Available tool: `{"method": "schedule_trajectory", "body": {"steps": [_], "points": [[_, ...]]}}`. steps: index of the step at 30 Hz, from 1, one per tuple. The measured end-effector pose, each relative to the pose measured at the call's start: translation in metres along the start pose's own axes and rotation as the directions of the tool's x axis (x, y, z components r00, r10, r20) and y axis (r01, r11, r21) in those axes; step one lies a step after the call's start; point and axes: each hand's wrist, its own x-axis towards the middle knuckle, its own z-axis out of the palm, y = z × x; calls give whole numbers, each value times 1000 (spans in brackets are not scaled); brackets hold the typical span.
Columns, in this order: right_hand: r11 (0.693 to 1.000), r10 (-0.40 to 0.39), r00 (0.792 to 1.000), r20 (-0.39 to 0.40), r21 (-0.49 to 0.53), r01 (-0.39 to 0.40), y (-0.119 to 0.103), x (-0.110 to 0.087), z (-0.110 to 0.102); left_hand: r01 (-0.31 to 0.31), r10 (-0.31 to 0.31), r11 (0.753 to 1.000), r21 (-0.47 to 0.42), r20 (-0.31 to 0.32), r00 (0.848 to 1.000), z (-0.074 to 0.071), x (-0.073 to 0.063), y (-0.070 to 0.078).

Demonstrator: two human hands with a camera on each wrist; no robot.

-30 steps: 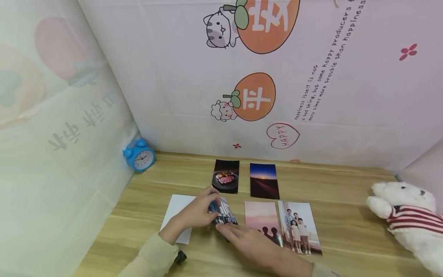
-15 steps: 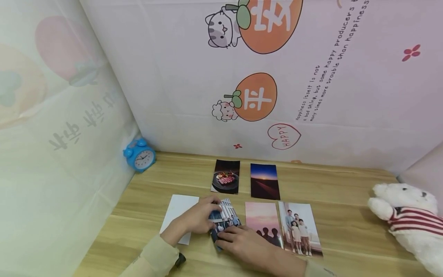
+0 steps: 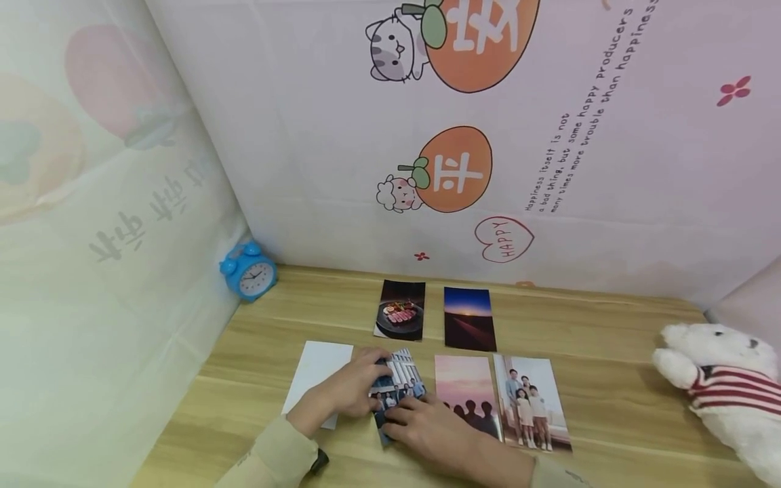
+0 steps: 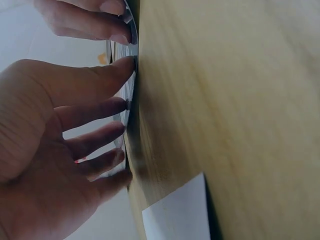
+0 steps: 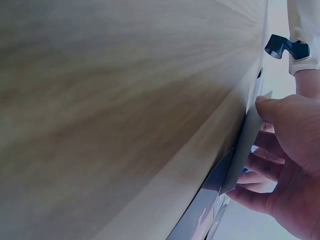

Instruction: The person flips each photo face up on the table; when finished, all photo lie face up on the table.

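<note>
Both hands hold a group photo (image 3: 399,369) of people before a white slatted building. My left hand (image 3: 350,383) has its fingers at the photo's left edge, and my right hand (image 3: 430,427) grips its lower right part. In the left wrist view, the thumb and fingertips of the left hand (image 4: 50,130) meet the thin, bowed photo (image 4: 131,85), which stands slightly off the table. From the right wrist, the photo's grey back (image 5: 242,150) shows tilted up, with the right hand's thumb (image 5: 265,107) at one edge. A white card (image 3: 317,369) lies partly under the left forearm.
Just right lie a pink silhouette photo (image 3: 466,379) and a family portrait (image 3: 531,400). Behind are a steak photo (image 3: 399,312) and a sunset photo (image 3: 470,318). A blue alarm clock (image 3: 249,272) stands back left; a white plush bear (image 3: 726,386) lies at right.
The group photo has tipped so more of its people show. My right hand has shifted slightly down its right side, fingers now over its lower part; the left has barely moved.
</note>
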Motion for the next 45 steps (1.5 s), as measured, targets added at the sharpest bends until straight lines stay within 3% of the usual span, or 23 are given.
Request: {"method": "schedule_trajectory", "body": {"steps": [8, 18, 28, 45], "points": [[997, 57, 997, 49, 50, -60, -1, 6, 1, -12, 12, 998, 58, 1, 1000, 0, 3, -3], [993, 98, 988, 121, 51, -105, 1, 14, 0, -8, 8, 1000, 26, 5, 1000, -5, 4, -1], [995, 94, 992, 89, 15, -96, -3, 12, 1, 8, -7, 1000, -15, 21, 1000, -3, 6, 1], [997, 29, 999, 37, 74, -32, -3, 7, 3, 3, 1, 998, -61, 66, 998, -2, 6, 4]]}}
